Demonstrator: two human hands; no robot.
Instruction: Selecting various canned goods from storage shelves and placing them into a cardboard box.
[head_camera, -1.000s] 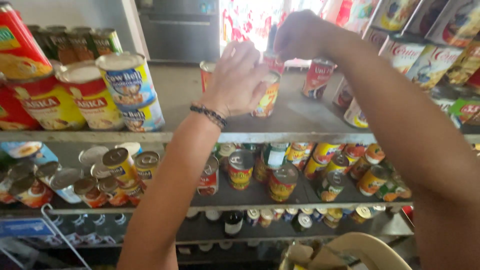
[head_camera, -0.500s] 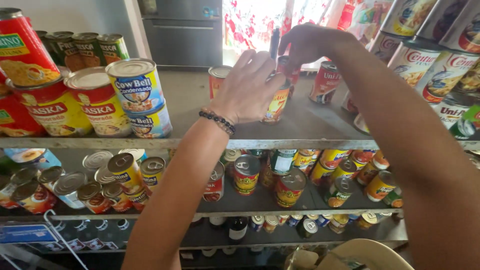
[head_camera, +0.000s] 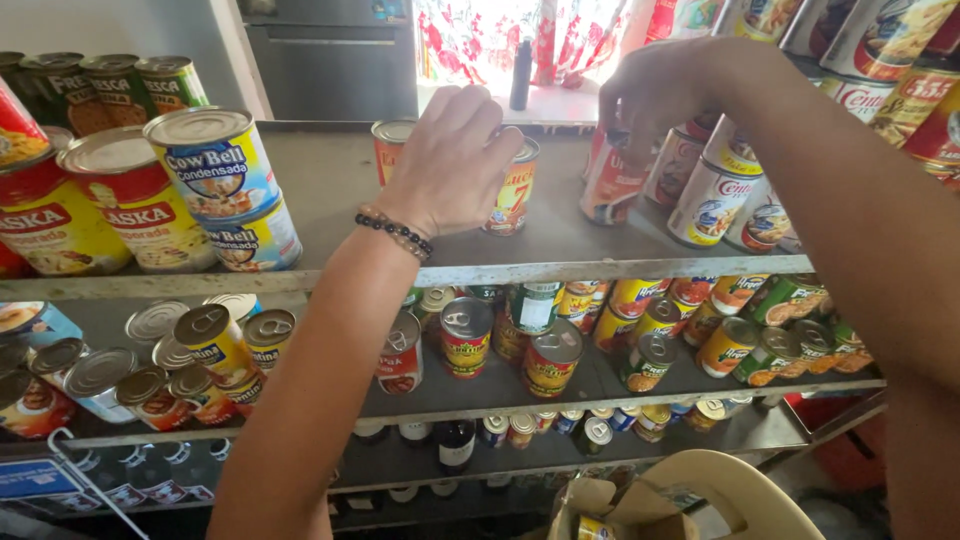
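My left hand (head_camera: 448, 160), with a dark bead bracelet at the wrist, grips a small yellow and red can (head_camera: 512, 190) that stands on the top grey shelf (head_camera: 520, 268). A second small can (head_camera: 390, 148) stands just behind the hand. My right hand (head_camera: 660, 92) reaches in from the right and holds the top of a red and white can (head_camera: 612, 182), which tilts against a row of white and red cans (head_camera: 712, 195).
Large milk cans (head_camera: 215, 175) are stacked at the left of the top shelf. The lower shelves hold several small cans (head_camera: 545, 355) and bottles. An open cardboard box (head_camera: 610, 510) sits below. A grey cabinet (head_camera: 330, 60) and a curtained window are behind.
The view has shifted down and closer. My right hand came down from holding a dark thin object up high onto the red and white can. My left hand stays on the yellow can.
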